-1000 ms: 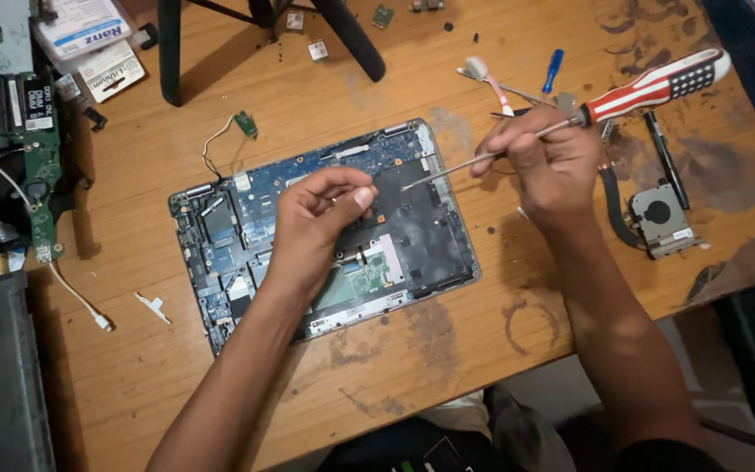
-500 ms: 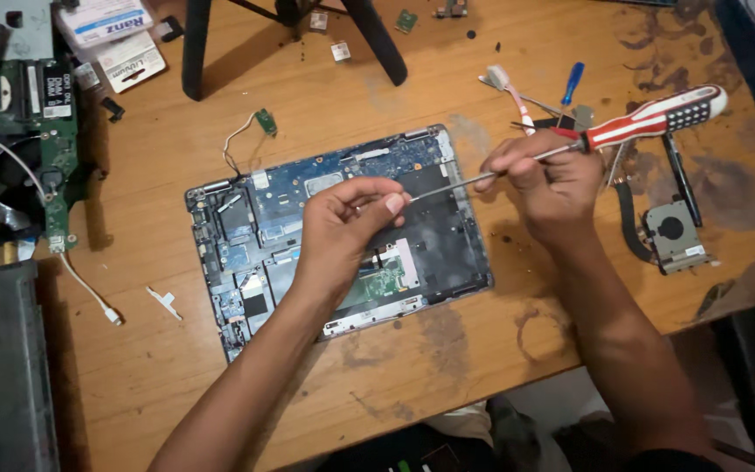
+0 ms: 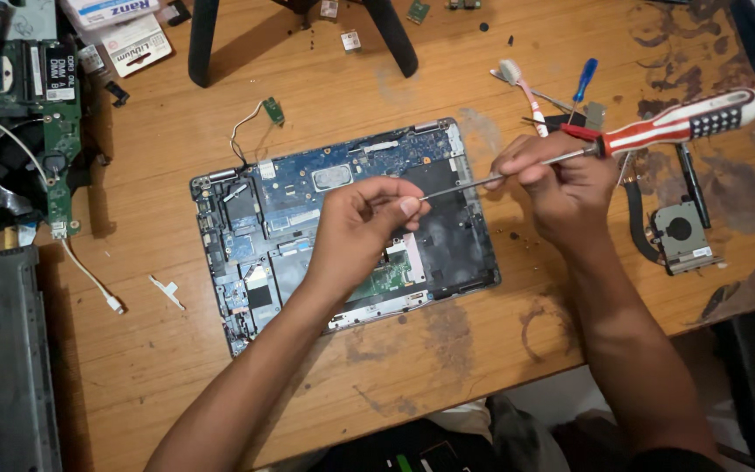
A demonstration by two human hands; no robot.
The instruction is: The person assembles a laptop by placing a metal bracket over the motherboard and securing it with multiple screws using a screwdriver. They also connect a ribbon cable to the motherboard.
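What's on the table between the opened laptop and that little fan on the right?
In the head view, the right hand with the screwdriver lies between opened laptop and fan.

One opened laptop base (image 3: 342, 227) lies at the middle of the desk (image 3: 176, 385), and two hands, left (image 3: 356, 232) and right (image 3: 561, 183), work over it. Two screwdrivers show: a red-and-white one (image 3: 666, 127) and a small blue one (image 3: 584, 80) farther off. One cooling fan (image 3: 679, 232) sits at the right, and one green circuit board (image 3: 54, 131) at the far left.

Warm, even light; sharp focus
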